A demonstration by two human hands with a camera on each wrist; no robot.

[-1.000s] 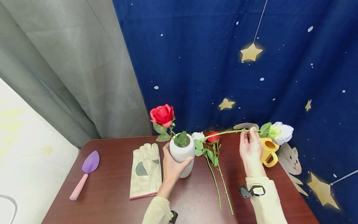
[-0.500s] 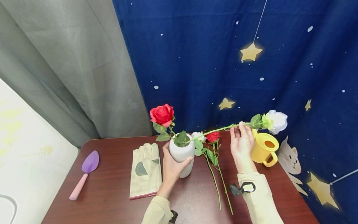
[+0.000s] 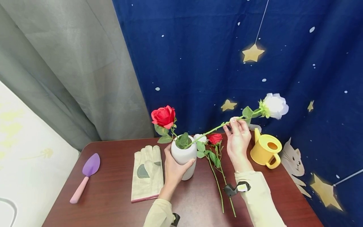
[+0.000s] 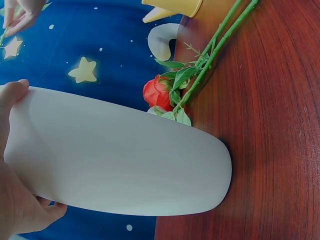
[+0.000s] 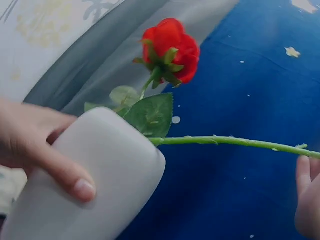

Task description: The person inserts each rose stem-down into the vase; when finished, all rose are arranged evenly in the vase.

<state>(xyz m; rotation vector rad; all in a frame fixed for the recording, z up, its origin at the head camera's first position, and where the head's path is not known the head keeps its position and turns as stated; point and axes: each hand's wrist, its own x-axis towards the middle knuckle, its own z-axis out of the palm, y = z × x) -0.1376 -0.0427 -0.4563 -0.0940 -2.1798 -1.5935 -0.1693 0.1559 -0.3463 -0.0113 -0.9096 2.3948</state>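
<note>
My left hand (image 3: 174,168) grips the white vase (image 3: 184,157) round its side; in the left wrist view the vase (image 4: 120,155) stands on the table. A red rose (image 3: 164,116) leans out of its mouth to the left, green leaves at the rim. My right hand (image 3: 239,140) pinches the stem of a white rose (image 3: 275,106) below its bloom. That stem slants down to the left, its lower end at the vase mouth. In the right wrist view the stem (image 5: 225,141) meets the rim beside a leaf; its tip is hidden.
Another red rose (image 3: 215,139) and a white rose (image 3: 200,138) lie on the table right of the vase, stems toward me. A yellow watering can (image 3: 265,151) stands at the right. Work gloves (image 3: 147,173) and a purple trowel (image 3: 91,165) lie at the left.
My right hand has moved left and up, raising the white rose's bloom so the stem slants more steeply. Its lower end has come to the vase mouth. The left hand and vase have stayed put.
</note>
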